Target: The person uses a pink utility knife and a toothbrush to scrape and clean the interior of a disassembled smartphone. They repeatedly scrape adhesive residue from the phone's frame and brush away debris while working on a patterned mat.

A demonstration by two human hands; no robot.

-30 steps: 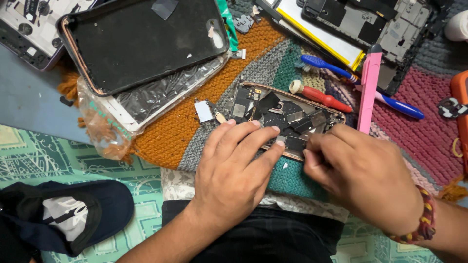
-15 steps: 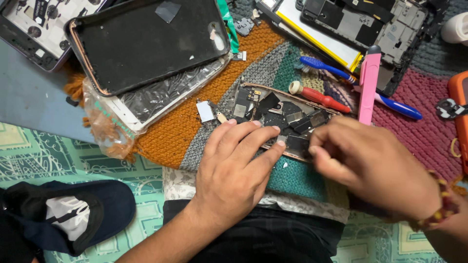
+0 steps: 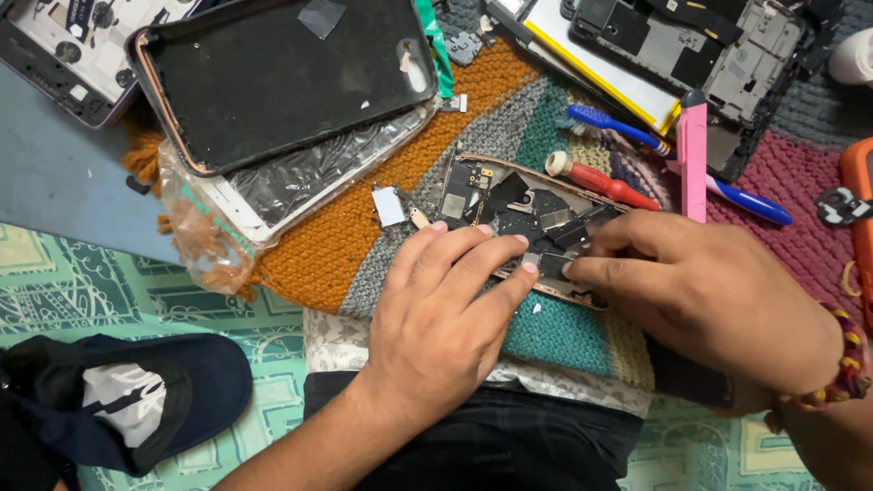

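Note:
An opened phone body (image 3: 509, 195) with exposed dark circuit parts lies on a knitted multicoloured mat (image 3: 364, 236). My left hand (image 3: 446, 309) rests flat on its near edge, fingers spread and pressing down on the frame. My right hand (image 3: 700, 291) comes in from the right, fingertips pinched at a small part at the phone's right end; what is between them is hidden. A bead bracelet (image 3: 832, 382) circles my right wrist. A small silver metal plate (image 3: 388, 205) lies just left of the phone.
A black phone screen panel (image 3: 282, 77) sits on a plastic-wrapped panel (image 3: 300, 182) at upper left. A red-handled screwdriver (image 3: 600, 180), blue toothbrush (image 3: 673, 155), pink tool (image 3: 693, 164) and another opened phone (image 3: 673, 55) lie behind. A dark cap (image 3: 127, 400) is at lower left.
My right hand has shifted slightly along the phone's right end and its fingers have tightened there. My left hand stays pressed on the frame.

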